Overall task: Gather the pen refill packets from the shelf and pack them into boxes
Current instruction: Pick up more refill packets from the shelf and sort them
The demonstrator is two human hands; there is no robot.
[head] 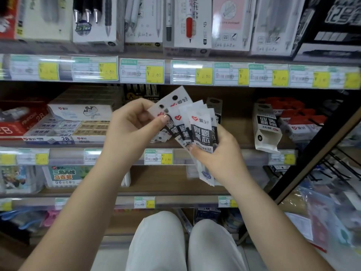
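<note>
Before the middle shelf [234, 122], left hand [134, 122] and right hand [218, 153] both pinch a fanned bunch of refill packets [201, 130]; gathering looks partly done, open box [266, 128] at shelf's right end seemingly unfilled.

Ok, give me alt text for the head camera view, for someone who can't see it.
Both hands, left hand and right hand, hold a fan of refill packets before a stationery shelf. An open white box stands on the shelf to the right.
</note>
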